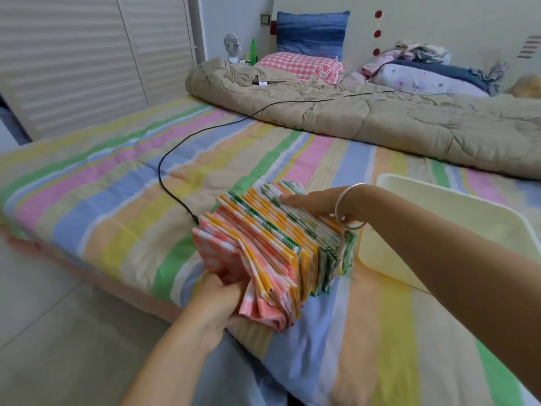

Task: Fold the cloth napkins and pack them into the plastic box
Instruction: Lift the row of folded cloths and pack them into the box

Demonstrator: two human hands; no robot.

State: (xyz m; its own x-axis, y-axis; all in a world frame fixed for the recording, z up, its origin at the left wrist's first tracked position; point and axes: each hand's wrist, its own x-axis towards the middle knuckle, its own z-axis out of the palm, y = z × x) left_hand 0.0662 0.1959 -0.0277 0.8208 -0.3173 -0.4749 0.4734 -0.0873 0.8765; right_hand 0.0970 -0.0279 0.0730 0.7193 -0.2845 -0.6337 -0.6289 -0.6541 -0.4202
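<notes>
A row of folded checked cloth napkins (272,241), pink, orange and green, stands on edge on the striped bed sheet (117,200). The pale yellow plastic box (439,200) lies just beside it.

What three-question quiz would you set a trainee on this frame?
1. True or false: the napkins already lie inside the plastic box.
2. Which wrist wears the bracelet? A: left. B: right.
3. Fill in: the black cable runs across the striped ____.

Key: 1 false, as they stand on edge on the bed between both hands. 2 B. 3 sheet.
</notes>
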